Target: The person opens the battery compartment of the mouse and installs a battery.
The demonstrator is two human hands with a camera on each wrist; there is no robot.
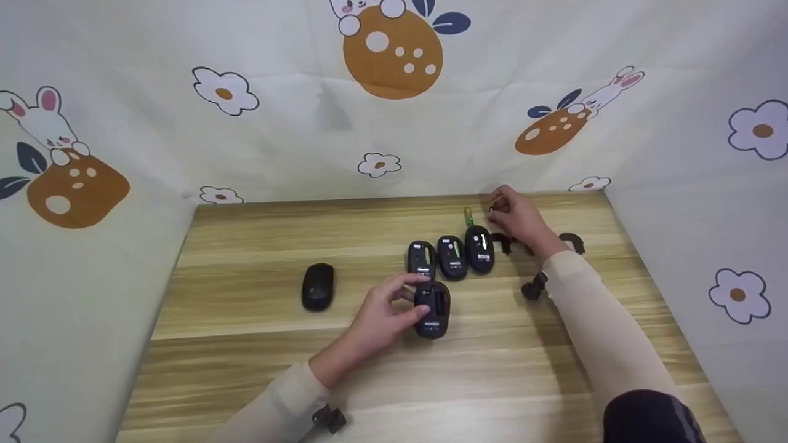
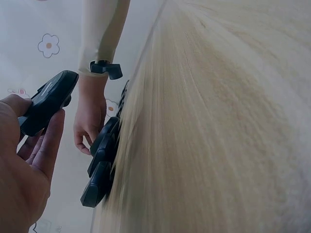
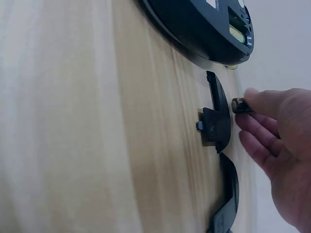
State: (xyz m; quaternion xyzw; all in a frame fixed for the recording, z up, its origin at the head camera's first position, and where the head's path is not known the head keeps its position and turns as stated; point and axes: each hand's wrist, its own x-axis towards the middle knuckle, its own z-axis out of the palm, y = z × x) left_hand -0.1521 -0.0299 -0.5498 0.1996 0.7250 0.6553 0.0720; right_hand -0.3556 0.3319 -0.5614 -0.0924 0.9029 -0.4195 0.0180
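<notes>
My left hand (image 1: 383, 315) grips a black computer mouse (image 1: 438, 311) by its side, underside up, with the battery slot bare. In the left wrist view this mouse (image 2: 51, 99) is raised above the table, between thumb and fingers. My right hand (image 1: 520, 218) is at the back right of the table and pinches a small battery (image 3: 240, 105) between thumb and fingertips. Three more black mice stand in a row, undersides up, each with a battery in its slot; the rightmost mouse (image 1: 479, 249) is nearest my right hand. Behind it lies a loose green battery (image 1: 468, 216).
Curved black battery covers (image 1: 572, 242) lie to the right, partly hidden by my right arm; one cover (image 3: 217, 119) shows close below the right hand. Another mouse (image 1: 317, 287) sits upright at the left. Patterned cloth walls (image 1: 295, 147) enclose the wooden table (image 1: 246, 369).
</notes>
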